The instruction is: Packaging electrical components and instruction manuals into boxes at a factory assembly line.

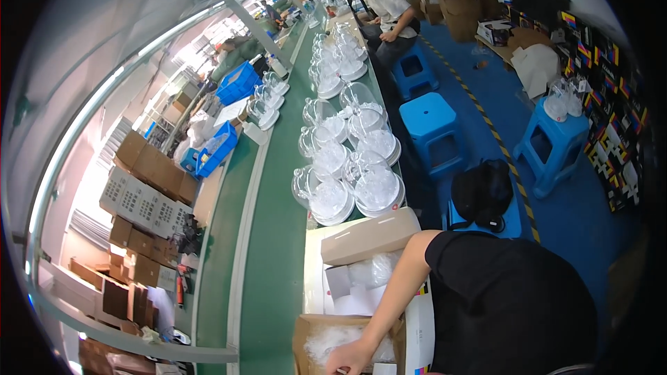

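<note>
Down at six o'clock, one hand (351, 357) is resting on crinkly clear plastic bags (333, 340) inside an open brown cardboard box (303, 333); which hand, and its grip, I cannot tell. Glossy clear domes (375, 184) are lining the surface toward twelve o'clock.

Bright factory hall with a long green conveyor belt (274, 236), blue floor (577, 215) with a yellow-black stripe, blue plastic stools (431, 121), stacked cardboard boxes (149, 167) and daylight pouring in on the left.
</note>
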A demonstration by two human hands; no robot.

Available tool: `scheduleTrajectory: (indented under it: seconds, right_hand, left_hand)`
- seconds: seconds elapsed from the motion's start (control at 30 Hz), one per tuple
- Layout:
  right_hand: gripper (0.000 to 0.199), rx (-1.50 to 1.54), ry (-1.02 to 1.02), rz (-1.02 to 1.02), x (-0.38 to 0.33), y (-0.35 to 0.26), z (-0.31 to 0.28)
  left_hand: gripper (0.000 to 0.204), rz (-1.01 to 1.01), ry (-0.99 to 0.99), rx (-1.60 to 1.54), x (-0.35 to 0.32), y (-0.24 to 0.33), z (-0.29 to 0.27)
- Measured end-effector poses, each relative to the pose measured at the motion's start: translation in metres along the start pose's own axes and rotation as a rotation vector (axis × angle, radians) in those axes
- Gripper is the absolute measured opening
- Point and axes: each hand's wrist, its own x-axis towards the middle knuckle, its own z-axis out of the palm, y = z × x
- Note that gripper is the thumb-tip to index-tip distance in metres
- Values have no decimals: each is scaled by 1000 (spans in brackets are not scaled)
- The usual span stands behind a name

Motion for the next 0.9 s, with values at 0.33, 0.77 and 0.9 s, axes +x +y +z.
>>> scheduleTrajectory:
  seconds: [0.33, 0.77, 0.9]
  right_hand:
    - [11, -25, 137, 14, -1, 0, -3]
    - [17, -479, 288, -94, -12, 19, 9]
    - [14, -302, 67, 89, 0, -1, -10]
  left_hand:
    - [12, 99, 586, -730, 26, -24, 0]
    - [14, 91, 348, -407, 47, -1, -36]
    - [14, 50, 300, -371, 46, -1, -30]
